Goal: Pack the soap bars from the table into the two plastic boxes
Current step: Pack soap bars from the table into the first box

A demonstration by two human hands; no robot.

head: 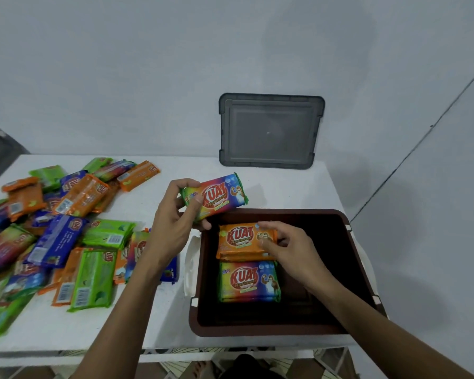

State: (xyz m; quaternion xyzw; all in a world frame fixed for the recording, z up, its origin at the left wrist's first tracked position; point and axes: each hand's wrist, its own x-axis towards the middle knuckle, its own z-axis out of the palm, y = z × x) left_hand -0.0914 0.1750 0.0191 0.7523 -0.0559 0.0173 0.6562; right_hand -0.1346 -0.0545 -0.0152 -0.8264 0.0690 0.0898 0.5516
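A dark brown plastic box (348,269) stands on the right of the white table. Inside it lie a rainbow-wrapped soap bar (248,281) and, behind it, an orange-wrapped soap bar (238,240). My right hand (285,244) grips the orange bar's right end, down inside the box. My left hand (173,214) holds another rainbow soap bar (219,195) by its left end, in the air just above the box's far left corner. A heap of soap bars (66,228) in green, orange, blue and rainbow wrappers covers the table's left half.
A grey lid (270,131) leans upright against the wall at the table's back. A white plastic piece (190,266) shows beside the box's left wall. The table's front edge (175,348) runs just below the box.
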